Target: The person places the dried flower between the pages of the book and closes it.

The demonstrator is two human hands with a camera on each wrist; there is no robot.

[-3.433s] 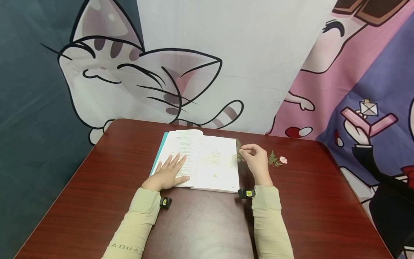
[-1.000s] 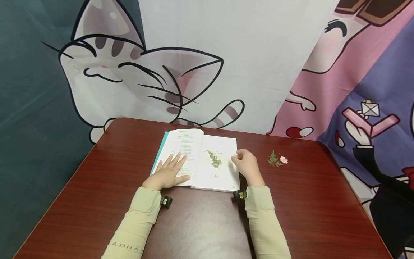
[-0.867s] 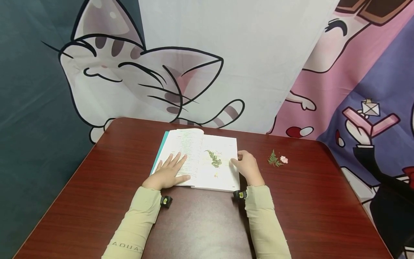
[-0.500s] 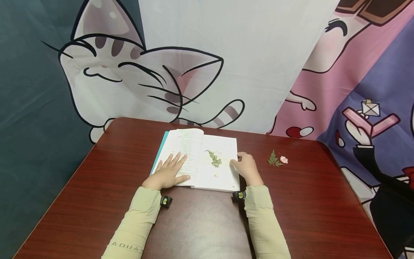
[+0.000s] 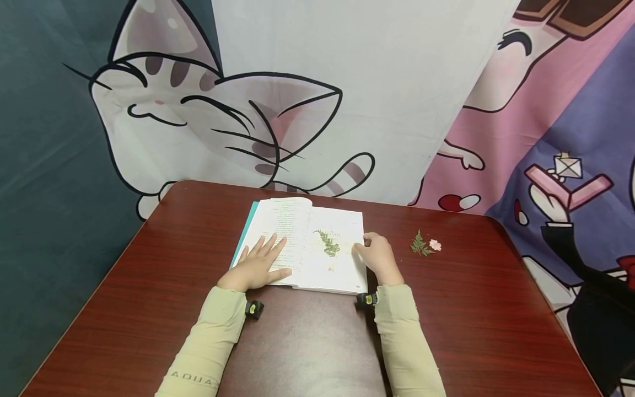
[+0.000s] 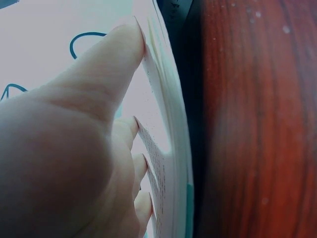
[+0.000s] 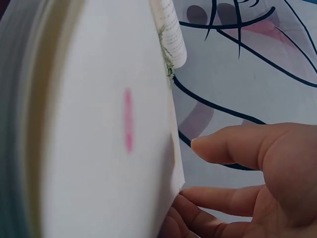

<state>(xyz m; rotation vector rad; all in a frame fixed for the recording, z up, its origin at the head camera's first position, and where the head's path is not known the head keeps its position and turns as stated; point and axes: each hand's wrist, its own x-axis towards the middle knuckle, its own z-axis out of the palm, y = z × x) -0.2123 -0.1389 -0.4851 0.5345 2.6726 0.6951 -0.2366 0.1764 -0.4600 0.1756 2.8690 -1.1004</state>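
Observation:
An open book point(image 5: 340, 273) lies on the table with its teal cover edge showing at the left. My left hand point(image 5: 254, 267) rests flat on the left page, fingers spread. In the left wrist view its thumb reaches over the paper. A pressed fern sprig point(image 5: 328, 243) lies on the right page. My right hand point(image 5: 379, 256) is at the book's right edge. In the right wrist view the index fingertip point(image 7: 190, 194) touches the page edge point(image 7: 179, 163), the thumb point(image 7: 208, 148) stands apart from it, and other fingers are partly hidden behind the paper.
Right of the book lie a small green pressed leaf point(image 5: 419, 243) and a pink flower point(image 5: 435, 245) on the dark red table point(image 5: 307, 342). A cloth backdrop with cartoon animals point(image 5: 213, 127) hangs behind the table's far edge.
The fern sprig, earlier in my right hand by the book's right edge, now lies on the right page. My right hand has moved slightly left and down to the page edge; my left hand stays.

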